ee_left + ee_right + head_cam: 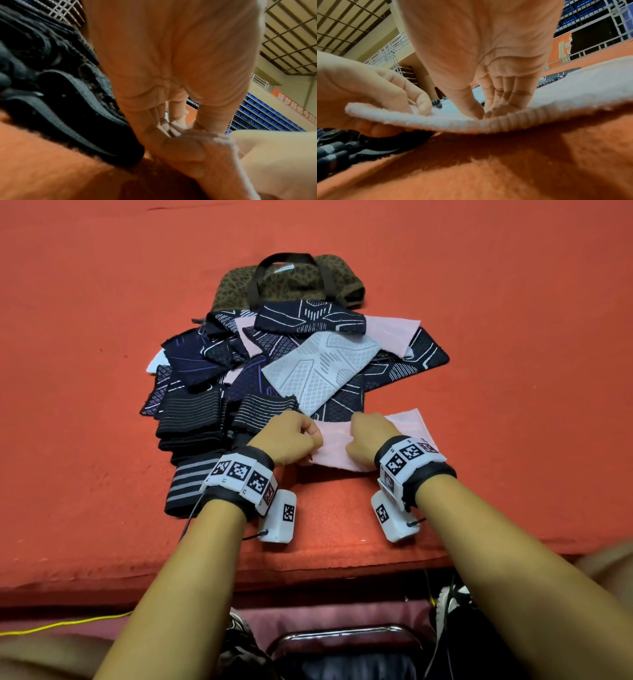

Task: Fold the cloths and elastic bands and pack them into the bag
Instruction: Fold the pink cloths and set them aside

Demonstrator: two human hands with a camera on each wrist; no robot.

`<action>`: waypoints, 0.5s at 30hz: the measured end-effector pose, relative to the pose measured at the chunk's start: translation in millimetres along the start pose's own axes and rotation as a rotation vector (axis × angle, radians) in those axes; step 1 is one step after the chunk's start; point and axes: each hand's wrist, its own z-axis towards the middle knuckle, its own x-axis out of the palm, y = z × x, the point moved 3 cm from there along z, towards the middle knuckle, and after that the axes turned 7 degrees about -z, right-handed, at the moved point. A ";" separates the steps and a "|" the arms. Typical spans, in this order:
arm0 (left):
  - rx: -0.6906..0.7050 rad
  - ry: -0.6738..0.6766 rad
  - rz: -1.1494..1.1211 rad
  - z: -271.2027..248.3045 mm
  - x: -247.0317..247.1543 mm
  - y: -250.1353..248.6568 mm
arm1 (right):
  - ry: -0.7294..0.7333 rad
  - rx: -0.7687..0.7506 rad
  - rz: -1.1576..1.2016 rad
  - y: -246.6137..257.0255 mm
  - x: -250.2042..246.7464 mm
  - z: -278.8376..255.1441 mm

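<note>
A pink cloth (404, 428) lies on the red table (102, 371) near its front edge. My left hand (291, 436) pinches its left part between thumb and fingers, and the near edge is lifted (453, 121). My right hand (370, 434) pinches the same cloth (205, 142) a little to the right. Behind lies a heap of dark patterned cloths (308, 320) with a pale grey one (318, 368) on top. Black striped elastic bands (191, 419) are stacked to the left of my left hand. A leopard-print bag (287, 280) lies behind the heap.
The table's front edge (308, 570) runs just below my wrists. A chair frame (342, 635) and shoes (452, 601) sit under it, with a yellow cable (61, 625) at the lower left.
</note>
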 end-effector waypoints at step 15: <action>0.086 0.036 -0.237 13.1 38.5 -5.5 | -0.043 0.062 0.440 -12.7 -22.1 -2.4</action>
